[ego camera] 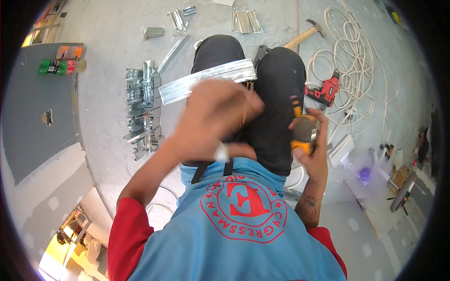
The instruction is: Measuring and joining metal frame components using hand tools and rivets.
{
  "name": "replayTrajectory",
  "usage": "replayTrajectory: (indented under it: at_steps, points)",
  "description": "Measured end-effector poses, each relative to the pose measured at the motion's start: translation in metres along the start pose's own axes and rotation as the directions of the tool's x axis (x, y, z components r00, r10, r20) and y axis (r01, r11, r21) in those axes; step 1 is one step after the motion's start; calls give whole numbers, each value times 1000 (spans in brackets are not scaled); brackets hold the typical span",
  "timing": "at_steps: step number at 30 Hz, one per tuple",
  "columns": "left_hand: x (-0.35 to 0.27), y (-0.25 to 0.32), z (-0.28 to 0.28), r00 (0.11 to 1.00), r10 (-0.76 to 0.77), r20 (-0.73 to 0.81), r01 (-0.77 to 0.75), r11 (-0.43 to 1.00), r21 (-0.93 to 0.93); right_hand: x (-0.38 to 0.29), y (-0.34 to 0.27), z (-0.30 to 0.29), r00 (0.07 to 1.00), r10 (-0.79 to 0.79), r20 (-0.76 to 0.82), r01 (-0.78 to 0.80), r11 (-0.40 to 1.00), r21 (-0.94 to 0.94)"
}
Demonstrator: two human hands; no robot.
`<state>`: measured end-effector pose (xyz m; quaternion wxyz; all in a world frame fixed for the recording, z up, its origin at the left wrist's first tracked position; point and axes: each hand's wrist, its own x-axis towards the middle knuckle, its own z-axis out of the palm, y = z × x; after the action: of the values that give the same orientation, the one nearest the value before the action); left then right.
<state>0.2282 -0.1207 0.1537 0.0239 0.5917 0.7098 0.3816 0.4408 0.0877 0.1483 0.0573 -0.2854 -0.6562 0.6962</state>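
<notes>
My left hand [218, 112], blurred, is over my lap, right by a short galvanized metal channel [211, 79] that lies slanting across my knees. Blur hides whether its fingers grip the channel or something thin beside it. Something small and white shows at its lower edge. In my right hand [314, 151], beside my right thigh, is a yellow and black tape measure [304, 133]. A narrow yellow and dark piece sticks up above the tape measure; what it is I cannot tell.
Cut metal channel pieces [144, 109] are stacked on the floor at left, with more pieces [246, 21] ahead. A claw hammer [302, 37], a red power drill [327, 91] and a tangled white cable [355, 59] lie at right. Plastic bottles [58, 66] are far left.
</notes>
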Motion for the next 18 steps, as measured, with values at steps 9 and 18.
replayTrajectory:
  at_steps: [9,18]
  points:
    - [-30,26,19,977,79,199,-63,994,-84,-3,3,33,840,198,505,-319,933,166]
    - [-57,41,27,912,-400,94,338,600,-725,16,-6,19,976,125,178,-90,977,-195]
